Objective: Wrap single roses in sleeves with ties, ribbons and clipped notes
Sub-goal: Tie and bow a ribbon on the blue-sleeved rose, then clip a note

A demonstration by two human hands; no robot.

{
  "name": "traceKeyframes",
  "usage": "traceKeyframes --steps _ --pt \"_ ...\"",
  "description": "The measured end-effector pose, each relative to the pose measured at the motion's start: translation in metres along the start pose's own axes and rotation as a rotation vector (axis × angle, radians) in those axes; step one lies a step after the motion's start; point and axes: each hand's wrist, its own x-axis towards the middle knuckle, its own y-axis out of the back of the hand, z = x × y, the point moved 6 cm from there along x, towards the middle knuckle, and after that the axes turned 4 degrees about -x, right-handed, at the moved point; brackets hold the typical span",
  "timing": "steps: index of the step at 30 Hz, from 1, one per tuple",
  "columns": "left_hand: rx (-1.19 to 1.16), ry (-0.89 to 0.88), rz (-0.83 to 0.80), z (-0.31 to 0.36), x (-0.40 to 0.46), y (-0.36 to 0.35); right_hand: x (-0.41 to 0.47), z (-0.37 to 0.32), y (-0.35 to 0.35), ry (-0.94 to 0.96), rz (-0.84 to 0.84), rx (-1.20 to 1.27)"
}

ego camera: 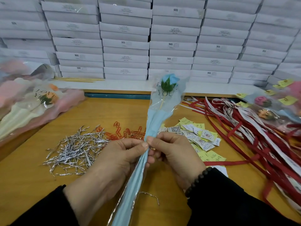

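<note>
Sleeve (151,128): upright between hands, rose (168,82) atop.
Left hand (114,160): pinching sleeve.
Right hand (175,154): pinching sleeve opposite.

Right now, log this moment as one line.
step: gathering sleeve | left hand: grips blue sleeve | right hand: grips sleeve | blue rose: inside | silver twist tie: loose on table

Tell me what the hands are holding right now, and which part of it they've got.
Both the left hand and right hand pinch the sleeved blue rose at the sleeve's gathered middle, below the bloom.
</note>
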Motion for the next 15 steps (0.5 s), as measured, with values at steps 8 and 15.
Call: traceKeyframes --steps 8,15 --pt "0.034 -0.108 0.131 0.010 0.000 0.006 0.000 -0.013 0.019 -0.090 -0.140 -0.439" --pt "0.021 -0.126 0.141 0.006 0.002 0.008 0.009 -0.046 0.076 0.050 0.152 -0.969"
